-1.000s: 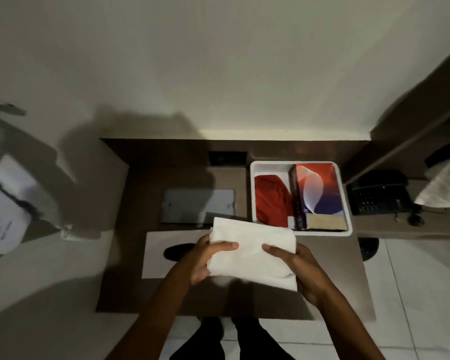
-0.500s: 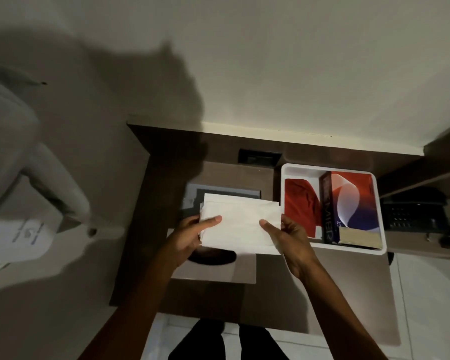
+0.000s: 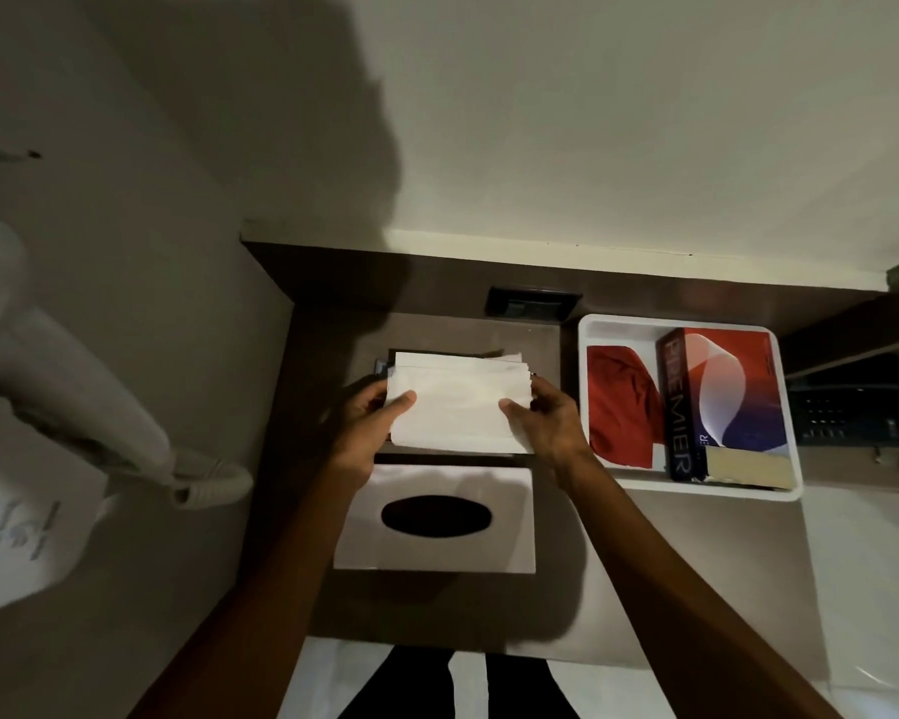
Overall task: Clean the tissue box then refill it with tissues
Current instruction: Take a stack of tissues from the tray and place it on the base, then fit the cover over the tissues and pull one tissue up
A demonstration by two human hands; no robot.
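A white stack of tissues [image 3: 460, 402] is held between my left hand [image 3: 372, 422] at its left end and my right hand [image 3: 546, 420] at its right end. The stack hovers over the dark tissue box base [image 3: 385, 365], which is mostly hidden under it at the back of the brown desk. The white tissue box lid [image 3: 437, 555] with a black oval slot lies flat on the desk just in front of my hands, apart from the stack.
A white tray [image 3: 688, 321] at the right holds a red cloth [image 3: 618, 407] and a red and blue tissue pack [image 3: 722, 402]. A black phone [image 3: 852, 407] sits further right. A white wall hair dryer [image 3: 68, 402] hangs at the left. A black socket [image 3: 533, 303] is behind.
Both hands have carried the tissue stack away from me, from above the lid to above the box base at the back. The lid is now uncovered.
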